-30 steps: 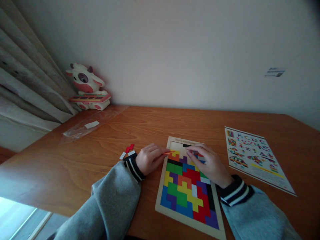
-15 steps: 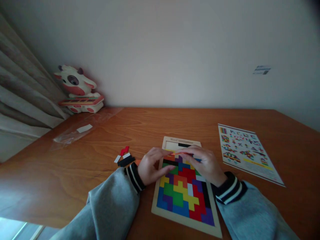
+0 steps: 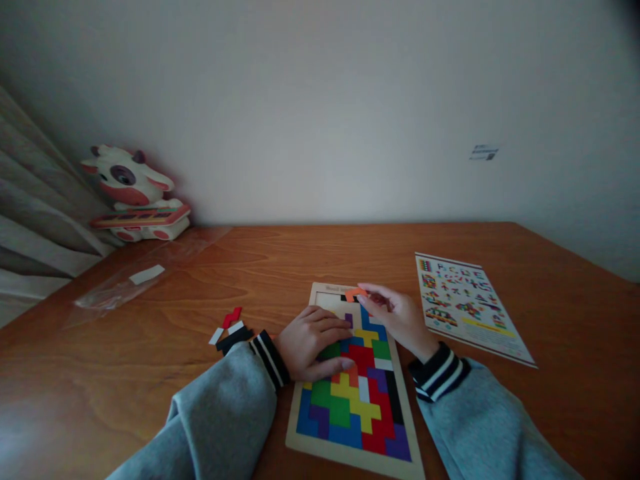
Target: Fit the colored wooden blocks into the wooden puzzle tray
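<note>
A wooden puzzle board (image 3: 350, 455) lies in front of me, mostly filled with coloured block pieces; bare tray shows near its top end. My right hand (image 3: 397, 317) pinches an orange puzzle piece (image 3: 354, 293) between thumb and fingertips, just above the board's upper part. Flat across the board's left middle rests my left hand (image 3: 313, 343), fingers stretched out over the pieces and holding nothing. It hides some of the pieces beneath it. Left of that hand are a red piece (image 3: 233, 317), black pieces (image 3: 234, 339) and white pieces (image 3: 217, 336), loose on the table.
A printed pattern sheet (image 3: 470, 307) lies right of the board. At the back left stands a cow-shaped toy keyboard (image 3: 143, 193), with a clear plastic bag (image 3: 115, 283) in front of it. A curtain (image 3: 40, 200) hangs at the far left.
My right hand has turned the orange piece and lifted it away from my left fingers. My left hand has let go of it and lowered onto the board. The view has shifted slightly.
</note>
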The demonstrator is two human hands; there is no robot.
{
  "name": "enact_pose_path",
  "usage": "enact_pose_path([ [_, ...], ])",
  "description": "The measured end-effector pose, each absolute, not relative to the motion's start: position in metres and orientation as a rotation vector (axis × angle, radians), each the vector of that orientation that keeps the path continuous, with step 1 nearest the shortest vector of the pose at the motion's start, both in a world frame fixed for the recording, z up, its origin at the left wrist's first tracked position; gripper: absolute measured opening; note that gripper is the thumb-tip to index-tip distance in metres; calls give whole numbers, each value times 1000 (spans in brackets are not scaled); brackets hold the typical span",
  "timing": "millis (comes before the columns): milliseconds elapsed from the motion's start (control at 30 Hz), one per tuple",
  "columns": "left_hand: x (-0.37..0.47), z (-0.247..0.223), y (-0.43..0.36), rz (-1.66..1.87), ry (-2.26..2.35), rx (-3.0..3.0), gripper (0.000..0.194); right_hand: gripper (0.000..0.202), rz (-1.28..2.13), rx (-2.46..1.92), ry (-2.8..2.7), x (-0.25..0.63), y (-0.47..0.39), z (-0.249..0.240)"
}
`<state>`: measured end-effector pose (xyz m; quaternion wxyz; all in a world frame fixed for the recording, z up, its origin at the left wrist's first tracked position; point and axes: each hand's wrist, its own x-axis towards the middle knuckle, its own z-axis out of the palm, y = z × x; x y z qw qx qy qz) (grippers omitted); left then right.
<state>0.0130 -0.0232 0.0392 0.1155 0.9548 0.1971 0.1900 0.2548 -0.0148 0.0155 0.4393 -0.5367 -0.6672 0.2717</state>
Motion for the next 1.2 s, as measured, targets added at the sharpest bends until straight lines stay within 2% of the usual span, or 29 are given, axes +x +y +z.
enact_pose_path([
  [200, 13, 33, -24, 643, 567, 2790, 43, 25, 439, -1248, -1935, 253, -15, 17],
  [633, 13, 31, -26, 609, 616, 2839, 44, 15, -106, -1267, -2343, 254, -21, 24],
  [800, 14, 31, -27, 592, 528, 2850, 42, 14, -125, -1260, -2351, 252, -22, 26],
  [1100, 11, 33, -29, 531, 663, 2812, 45, 17, -61, -1259, -2318, 256, -20, 23],
  [1200, 11, 34, -30, 508, 671, 2817, 46, 27, 33, -1240, -2282, 254, -21, 26],
])
